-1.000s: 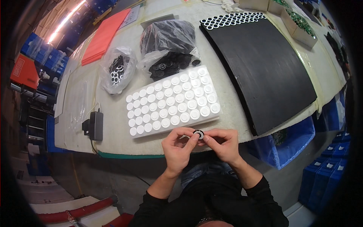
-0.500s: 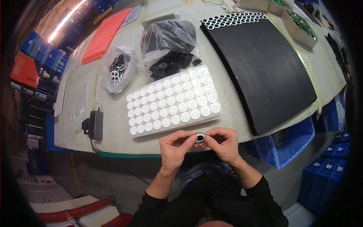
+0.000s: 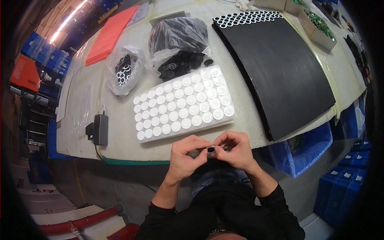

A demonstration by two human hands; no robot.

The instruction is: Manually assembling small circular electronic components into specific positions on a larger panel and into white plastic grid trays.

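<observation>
At the table's front edge, a small round piece [image 3: 211, 149], white-rimmed with a black centre, is pinched between the fingertips of both hands. My left hand [image 3: 185, 158] grips its left side with thumb and fingers. From the other side my right hand [image 3: 237, 152] holds it the same way, covering part of the rim. Just beyond my hands lies a white foam-like tray [image 3: 188, 135] with rows of round white caps [image 3: 182, 105]. Behind it, a clear plastic bag [image 3: 180, 34] spills round black discs [image 3: 180, 66].
A stack of black sheets [image 3: 284, 76] fills the right side, with rows of black-and-white rings [image 3: 248, 18] at its far end. Left stand a bag of rings [image 3: 125, 72], a black power adapter [image 3: 101, 130] and red-orange sheets [image 3: 112, 36]. A blue bin [image 3: 298, 156] sits below the table's edge.
Both hands have shifted the round piece slightly nearer to me and tilted it. My right fingers have moved over its far rim. The view has shifted a little.
</observation>
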